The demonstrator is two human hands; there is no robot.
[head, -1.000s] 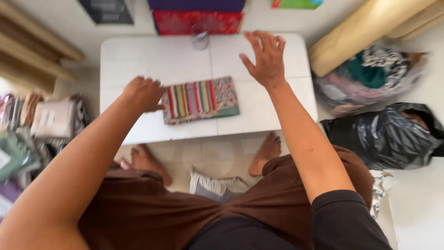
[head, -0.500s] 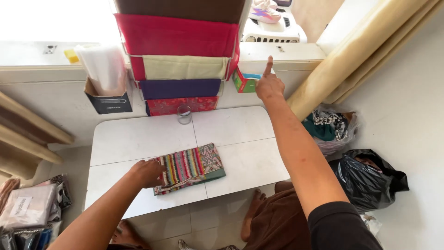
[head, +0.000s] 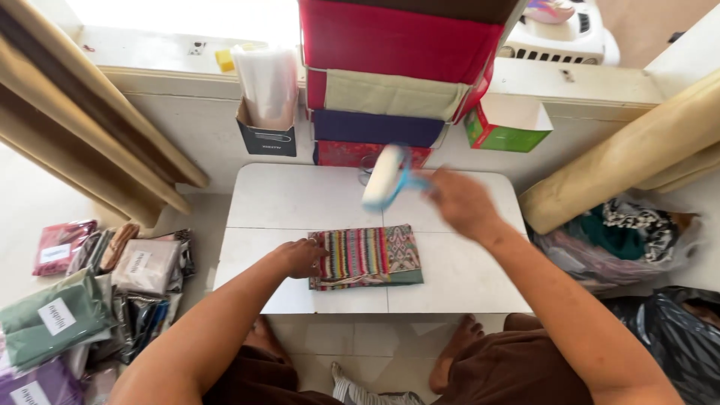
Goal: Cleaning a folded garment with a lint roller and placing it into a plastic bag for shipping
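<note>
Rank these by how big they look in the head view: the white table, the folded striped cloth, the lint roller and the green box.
1. white table
2. folded striped cloth
3. green box and lint roller: they look alike; the roller is blurred and nearer the camera.

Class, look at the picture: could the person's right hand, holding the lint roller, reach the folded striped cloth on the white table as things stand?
Probably yes. The right hand holds the lint roller just beyond the folded striped cloth, with nothing between them. The left hand rests only on the cloth's left edge.
</note>
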